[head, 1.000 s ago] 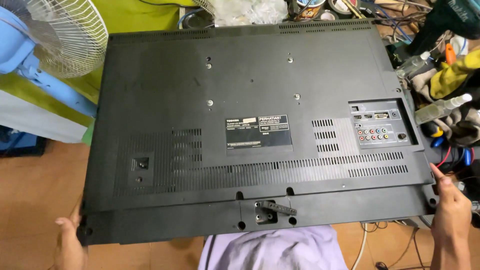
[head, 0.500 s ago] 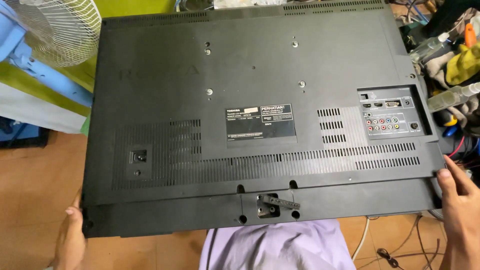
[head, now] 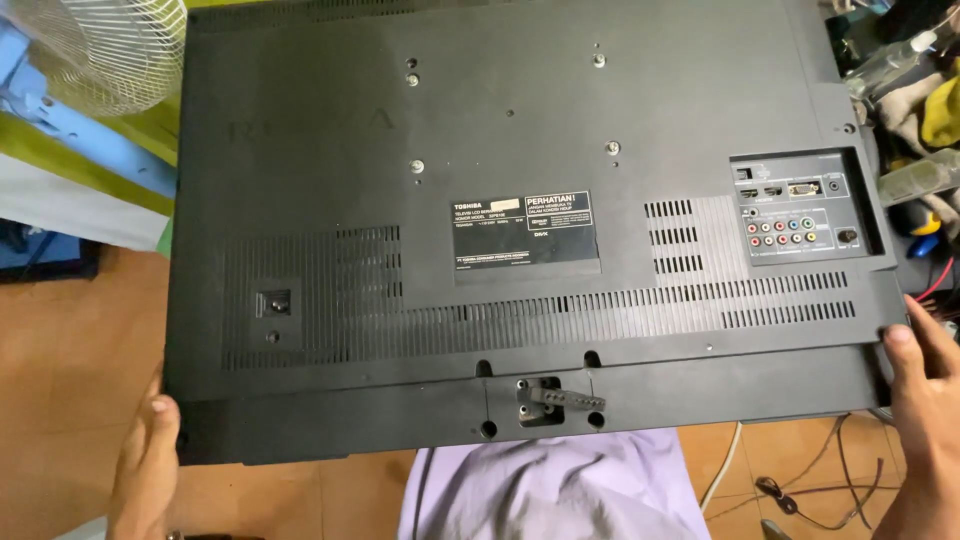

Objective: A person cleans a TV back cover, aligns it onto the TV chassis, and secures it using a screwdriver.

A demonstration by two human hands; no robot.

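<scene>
A large black flat-screen television (head: 520, 130) lies face down, its vented back panel up, filling most of the view. My left hand (head: 145, 460) grips its near left corner. My right hand (head: 925, 395) grips the near right corner, thumb on top of the panel. A label sits at the panel's middle, a port cluster (head: 795, 215) at the right, a power socket (head: 275, 303) at the left, and a stand bracket (head: 548, 392) at the near edge's middle.
A white fan (head: 100, 45) on a blue stand stands at the upper left. Tools, rags and clutter (head: 920, 110) crowd the right. Cables (head: 800, 490) trail on the orange floor. My lap in lilac cloth (head: 560, 495) is below the television.
The television has come closer and now fills more of the view. Both hands stay on its near corners, shifted slightly outward in the picture.
</scene>
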